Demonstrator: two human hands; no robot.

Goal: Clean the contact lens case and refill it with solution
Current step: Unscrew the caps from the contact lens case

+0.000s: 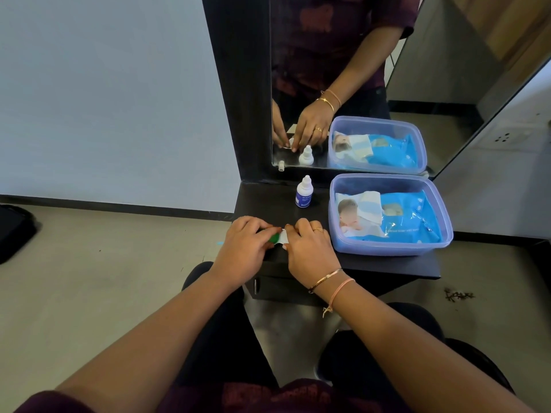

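Curling over the green end, the left hand (243, 245) was closed on the contact lens case (281, 237); its white end was pinched by the right hand (308, 248), at the front-left edge of the tabletop (274, 204). Case was judged light, rigid, probably slippery when wet; best gripped by the body, one cap turned at a time. Counted: one case, one solution bottle (303, 193), one tub (387, 248), one wipes packet (402, 219).

No legible text (bottle (303, 195) label blurred)
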